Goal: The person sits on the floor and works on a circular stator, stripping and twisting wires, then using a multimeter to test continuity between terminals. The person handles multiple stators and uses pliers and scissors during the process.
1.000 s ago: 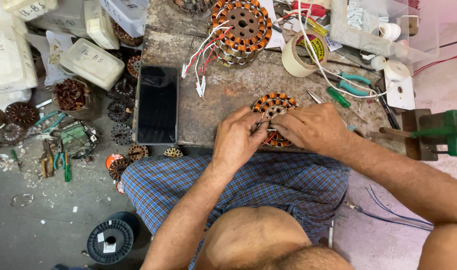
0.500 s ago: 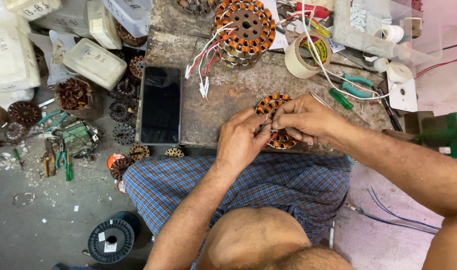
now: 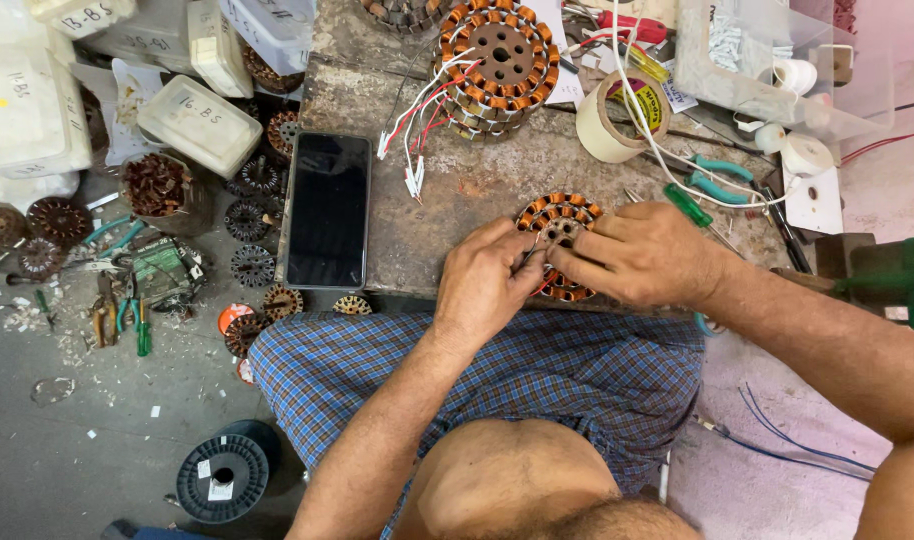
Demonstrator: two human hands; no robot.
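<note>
A: So, how far along is the small stator (image 3: 560,215)?
B: Copper coils sit on every visible tooth; it lies at the near edge of the surface (image 3: 457,190), wire ends seemingly unfinished.
A: And the hands?
B: Left hand (image 3: 487,280) pinches narrowly at its hub; right hand (image 3: 642,255) curls over its right rim, steadying it.

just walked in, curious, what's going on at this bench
A seated person works with both hands on a small copper-wound stator lying on the worn workbench. The left hand and right hand pinch at its middle from either side. A dark phone lies left of it, a larger stator with loose wires and a tape roll behind.
</note>
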